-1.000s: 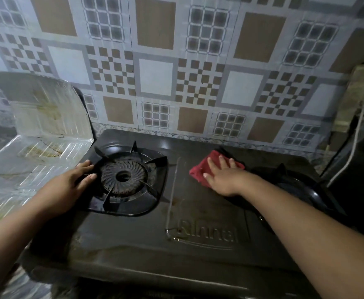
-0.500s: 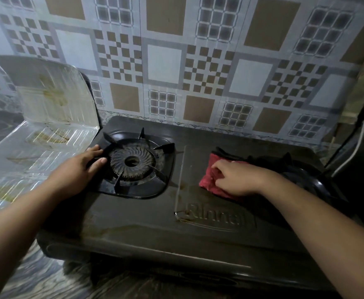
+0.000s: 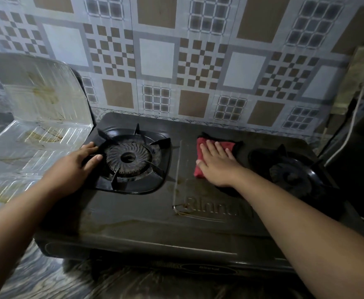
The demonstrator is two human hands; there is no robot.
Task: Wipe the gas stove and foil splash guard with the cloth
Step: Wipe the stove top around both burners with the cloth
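Under the right hand's flat, straight fingers [image 3: 214, 147] sits the red cloth [image 3: 200, 167], pressed down on the middle panel of the gas stove [image 3: 133, 214], toward its back edge and just above the raised brand lettering. So the right hand [image 3: 217, 167] isn't gripping anything, just palm-down on the cloth, with red poking out on the left and past the fingertips. Over on the stove's left side, the left hand [image 3: 73, 167] rests with loosely spread fingers on the black pan support [image 3: 155, 180] at the edge of the left burner [image 3: 127, 158], thumb lying toward the burner ring, nothing held. The right burner [image 3: 293, 175] is off in the dark near the stove's right edge. Just beside the stove's left edge stands the foil splash guard [image 3: 45, 100], bent, with brownish stains. Patterned tile wall [image 3: 157, 57] behind it all.
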